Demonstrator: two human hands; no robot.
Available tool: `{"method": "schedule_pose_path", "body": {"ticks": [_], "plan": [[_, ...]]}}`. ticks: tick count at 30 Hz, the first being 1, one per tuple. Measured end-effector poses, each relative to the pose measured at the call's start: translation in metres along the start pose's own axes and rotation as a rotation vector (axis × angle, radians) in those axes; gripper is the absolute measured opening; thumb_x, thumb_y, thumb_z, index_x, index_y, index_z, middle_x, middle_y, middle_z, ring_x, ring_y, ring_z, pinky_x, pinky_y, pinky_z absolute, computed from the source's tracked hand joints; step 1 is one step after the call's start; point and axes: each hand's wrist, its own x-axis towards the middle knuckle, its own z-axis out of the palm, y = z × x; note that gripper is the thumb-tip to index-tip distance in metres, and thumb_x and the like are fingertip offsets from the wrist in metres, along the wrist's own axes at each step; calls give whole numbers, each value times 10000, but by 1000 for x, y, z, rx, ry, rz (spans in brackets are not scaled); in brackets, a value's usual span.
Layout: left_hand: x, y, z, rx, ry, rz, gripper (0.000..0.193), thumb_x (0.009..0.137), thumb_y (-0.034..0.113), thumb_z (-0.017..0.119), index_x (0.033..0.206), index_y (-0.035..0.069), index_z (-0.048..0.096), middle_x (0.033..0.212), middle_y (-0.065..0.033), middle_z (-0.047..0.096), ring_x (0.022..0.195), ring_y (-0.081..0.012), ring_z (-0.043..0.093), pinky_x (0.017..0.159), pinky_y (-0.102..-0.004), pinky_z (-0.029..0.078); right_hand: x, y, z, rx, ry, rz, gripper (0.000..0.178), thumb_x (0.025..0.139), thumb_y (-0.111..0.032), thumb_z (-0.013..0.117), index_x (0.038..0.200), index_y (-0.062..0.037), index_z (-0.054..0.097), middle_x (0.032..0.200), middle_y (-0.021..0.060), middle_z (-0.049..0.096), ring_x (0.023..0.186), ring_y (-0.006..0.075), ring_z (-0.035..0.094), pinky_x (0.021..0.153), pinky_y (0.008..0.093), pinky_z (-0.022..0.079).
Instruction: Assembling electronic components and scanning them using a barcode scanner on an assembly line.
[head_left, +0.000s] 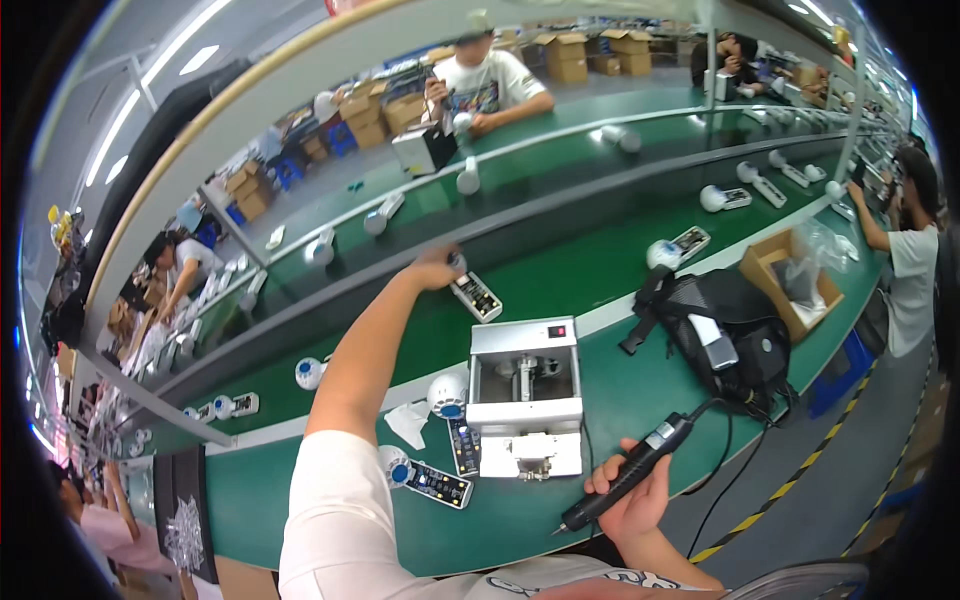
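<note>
My left arm stretches out over the green conveyor belt (540, 262). At its end my left hand (432, 268) is smeared by motion, at the round end of a white camera-like device (478, 298) whose circuit board lies bare; whether the fingers grip it I cannot tell. My right hand (640, 500) is closed round a black electric screwdriver (630, 472), its bit pointing down to the left over the bench edge. Between my arms stands a silver screw-feeder machine (525, 400). Left of it are two more open devices, one device (440, 485) in front and another device (462, 440) behind.
A white tissue (408, 424) lies by the devices. To the right are a black backpack (715, 335), a cardboard box (790, 285) and the screwdriver's cable. More devices (675, 248) sit along the belt. A co-worker (490, 90) sits across, another person (905, 230) stands right. A shelf rail (200, 110) crosses overhead.
</note>
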Motion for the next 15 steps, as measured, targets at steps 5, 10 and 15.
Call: {"method": "schedule_pose_path", "body": {"ticks": [5,10,15], "plan": [[-129,-7,-72,43,428,67,530,799,237,760,1275,69,597,1214,-203,628,1146,-375,607,1022,-423,466,-5,0,0,-11,-49,58,627,1023,-630,343,1246,-93,578,822,81,571,726,228,536,717,416,466],[-329,17,-97,-266,613,-2,500,768,181,797,1226,72,632,1132,-149,658,1070,-302,640,937,-402,513,4,5,-7,24,-31,67,601,1006,-612,439,1179,-72,638,783,75,574,693,189,532,671,360,469],[-471,87,-2,-341,822,-178,519,702,254,876,1133,60,661,975,-111,621,916,-268,660,784,-380,533,7,-8,-15,-141,-103,-32,608,1042,-536,434,1261,15,565,807,67,525,747,177,506,711,317,467]]}}
